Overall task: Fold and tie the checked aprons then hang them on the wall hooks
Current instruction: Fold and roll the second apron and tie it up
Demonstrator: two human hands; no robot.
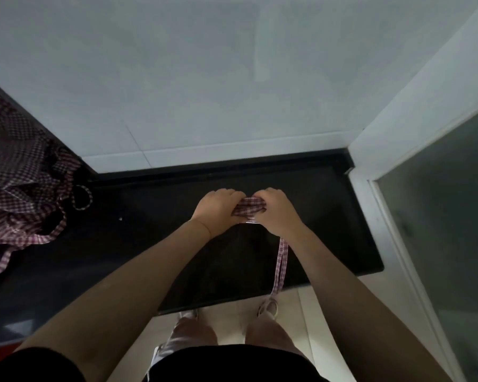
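Gripping a small folded checked apron (249, 206) from both sides, the left hand (218, 207) and right hand (277, 211) curl their fingers round the bundle over the black counter (149, 238), just past centre toward 12 o'clock. One apron strap (281, 261) hangs from the bundle toward 5 o'clock, over the counter edge. More loose checked aprons (20, 172) lie heaped at 9 o'clock, well apart
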